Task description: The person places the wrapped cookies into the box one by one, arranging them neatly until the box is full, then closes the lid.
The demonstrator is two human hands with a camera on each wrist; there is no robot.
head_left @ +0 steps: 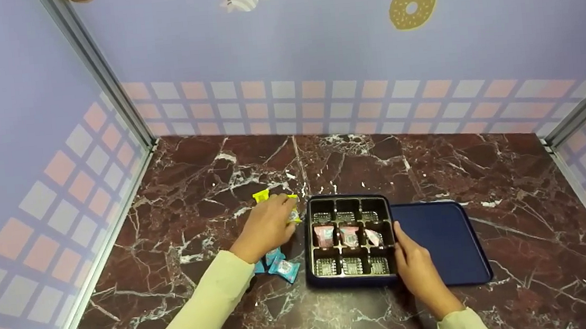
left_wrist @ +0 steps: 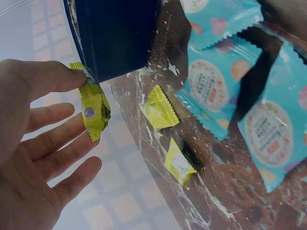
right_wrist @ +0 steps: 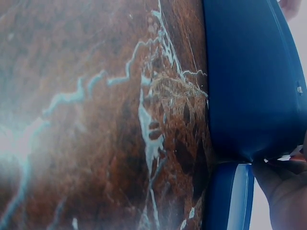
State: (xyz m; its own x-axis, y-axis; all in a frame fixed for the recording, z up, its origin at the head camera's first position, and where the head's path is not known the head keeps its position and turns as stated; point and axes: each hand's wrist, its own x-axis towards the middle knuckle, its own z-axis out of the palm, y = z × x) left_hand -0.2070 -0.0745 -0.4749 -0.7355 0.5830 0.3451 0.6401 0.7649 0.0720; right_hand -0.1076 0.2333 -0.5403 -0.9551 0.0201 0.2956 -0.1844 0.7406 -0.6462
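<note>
A yellow-wrapped candy (left_wrist: 94, 106) is pinched between the thumb and a finger of my left hand (head_left: 266, 224); its other fingers are spread. Two more yellow candies (left_wrist: 159, 109) lie on the marble surface below. Blue candy packets (head_left: 284, 267) lie nearer me, beside the left wrist. A dark blue box (head_left: 353, 281) with a divided tray stands right of the left hand. Pink candy packets (head_left: 349, 235) sit in its middle row; the far and near rows hold none. My right hand (head_left: 417, 265) rests against the box's right wall with its visible fingers fairly straight.
The box's blue lid (head_left: 440, 241) lies flat to the right, close against the box and partly under the right hand. Patterned panels (head_left: 282, 38) enclose the brown marble tabletop (head_left: 178, 190) at the back and sides.
</note>
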